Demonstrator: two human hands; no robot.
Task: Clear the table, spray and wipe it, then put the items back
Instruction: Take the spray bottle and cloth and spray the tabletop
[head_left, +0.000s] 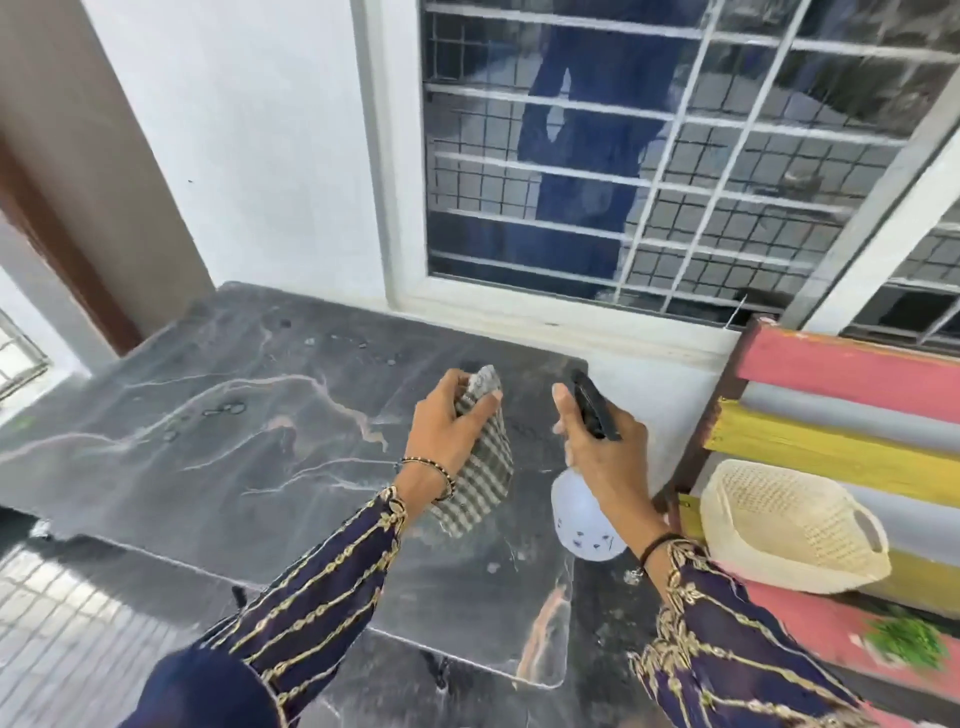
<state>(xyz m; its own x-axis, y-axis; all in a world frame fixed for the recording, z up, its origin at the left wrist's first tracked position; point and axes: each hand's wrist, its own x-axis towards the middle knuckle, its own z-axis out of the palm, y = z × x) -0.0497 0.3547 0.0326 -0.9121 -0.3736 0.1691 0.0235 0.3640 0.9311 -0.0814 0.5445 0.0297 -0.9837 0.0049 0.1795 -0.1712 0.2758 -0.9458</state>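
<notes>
Head view: your left hand (451, 423) is held over the dark marble-patterned table (208, 457), fingers curled, pinching a grey checked cloth (480, 488) that hangs below it. Your right hand (597, 457) is clenched round the neck of a white plastic spray bottle (582, 519) with a black trigger head, above the table's right side.

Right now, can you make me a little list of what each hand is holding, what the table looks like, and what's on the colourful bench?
left hand: grips a checked cloth that hangs over the table
right hand: holds a spray bottle by its black trigger head, white body below
table: dark marble top with pale veins, a few water drops toward its left
bench: pink, yellow and grey slats, right of the table
on the bench: a cream woven basket tipped on its side
</notes>
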